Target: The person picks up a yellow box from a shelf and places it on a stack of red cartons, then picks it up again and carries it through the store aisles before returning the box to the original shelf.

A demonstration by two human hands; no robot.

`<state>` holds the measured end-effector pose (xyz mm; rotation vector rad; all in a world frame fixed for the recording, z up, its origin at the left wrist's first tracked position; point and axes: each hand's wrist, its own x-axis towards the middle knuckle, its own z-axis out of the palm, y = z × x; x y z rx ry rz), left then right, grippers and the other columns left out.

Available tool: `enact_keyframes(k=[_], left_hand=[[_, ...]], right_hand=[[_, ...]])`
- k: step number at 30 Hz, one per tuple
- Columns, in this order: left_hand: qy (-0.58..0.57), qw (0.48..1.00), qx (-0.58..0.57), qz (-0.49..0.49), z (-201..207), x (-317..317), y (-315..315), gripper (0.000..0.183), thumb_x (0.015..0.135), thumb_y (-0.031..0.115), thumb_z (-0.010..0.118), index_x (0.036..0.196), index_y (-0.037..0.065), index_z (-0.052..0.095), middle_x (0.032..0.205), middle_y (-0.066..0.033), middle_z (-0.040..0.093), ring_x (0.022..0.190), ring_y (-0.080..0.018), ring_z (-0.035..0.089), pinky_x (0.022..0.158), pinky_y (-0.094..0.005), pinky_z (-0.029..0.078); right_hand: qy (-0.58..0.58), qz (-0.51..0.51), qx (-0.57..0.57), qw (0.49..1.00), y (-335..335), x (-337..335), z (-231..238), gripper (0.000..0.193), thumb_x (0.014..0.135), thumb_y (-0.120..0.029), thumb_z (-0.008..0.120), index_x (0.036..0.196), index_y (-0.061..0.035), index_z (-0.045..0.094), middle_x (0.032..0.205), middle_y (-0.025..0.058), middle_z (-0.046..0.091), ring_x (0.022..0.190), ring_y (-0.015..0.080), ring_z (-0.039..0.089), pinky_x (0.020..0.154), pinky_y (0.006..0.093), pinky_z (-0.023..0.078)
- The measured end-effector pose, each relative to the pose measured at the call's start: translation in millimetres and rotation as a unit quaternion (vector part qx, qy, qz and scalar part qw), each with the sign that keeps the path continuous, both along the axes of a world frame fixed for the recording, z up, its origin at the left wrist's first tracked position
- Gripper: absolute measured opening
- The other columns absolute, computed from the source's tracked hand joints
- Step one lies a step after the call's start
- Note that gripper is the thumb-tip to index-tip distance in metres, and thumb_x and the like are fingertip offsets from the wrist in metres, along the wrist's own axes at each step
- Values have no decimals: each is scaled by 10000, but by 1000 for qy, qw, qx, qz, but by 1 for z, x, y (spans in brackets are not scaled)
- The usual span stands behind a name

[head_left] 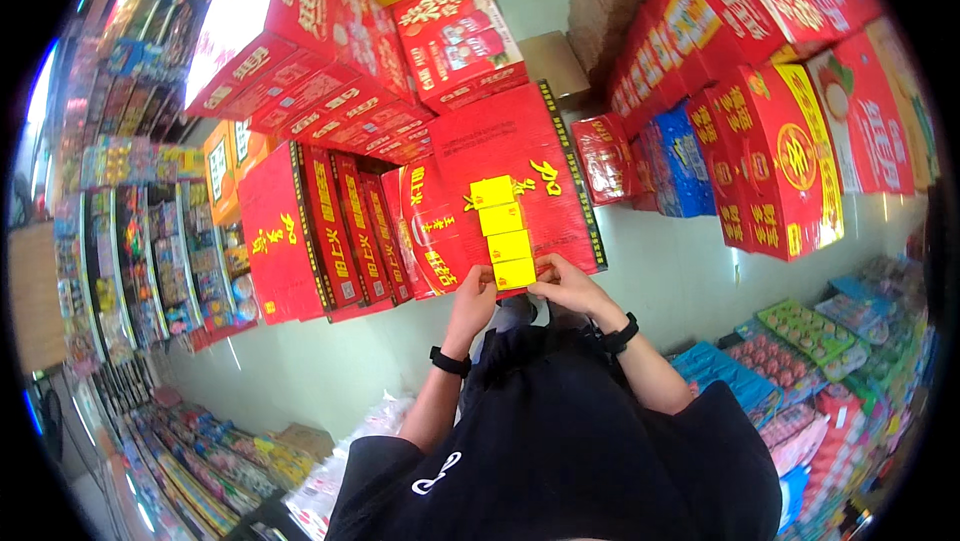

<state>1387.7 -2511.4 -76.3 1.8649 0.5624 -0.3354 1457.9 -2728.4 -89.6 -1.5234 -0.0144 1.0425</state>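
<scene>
Several small yellow boxes lie end to end in a slightly slanting row on top of a large red carton [480, 136]. The farthest yellow box [492, 192] sits near the carton's middle, and the nearest yellow box [516, 274] lies by its front edge. My left hand [476, 291] has its fingers closed against the left side of the nearest box. On the opposite side, my right hand [565, 286] presses thumb and fingers to the box's right edge. The fingertips are small in view. Both wrists wear black bands.
Red cartons [300, 236] stand at the left, with taller stacked red boxes [310, 61] behind. To the right are a red and yellow gift box [775, 161] and a blue package [685, 161]. Shelves of small goods [150, 251] line the far left; packaged goods [780, 361] fill the lower right.
</scene>
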Motion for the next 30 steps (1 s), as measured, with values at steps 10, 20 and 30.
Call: enact_keyframes(k=[10,20,30], left_hand=[[-53,997,-15,54,34,-21,-5,449,901,-87,490,1336,0,552,1170,-157,686,1044,-253,686,915,-347,545],[-257,956,7,141,101,-110,78,229,900,-90,564,1083,-21,684,995,-120,726,979,-221,719,885,-323,555],[-446,841,175,253,223,-299,185,219,817,-102,615,983,10,705,949,-124,716,896,-279,709,813,-351,553]], right_hand=[[-264,83,-158,948,-16,4,53,485,904,-390,743,1194,-25,610,820,122,726,748,283,713,678,390,546],[-351,-116,-55,928,47,-28,107,261,946,-136,713,769,-25,557,613,-50,411,590,41,368,532,258,307],[-244,197,174,933,239,-169,137,180,917,-177,763,942,-52,635,753,-72,528,697,28,466,620,229,398]])
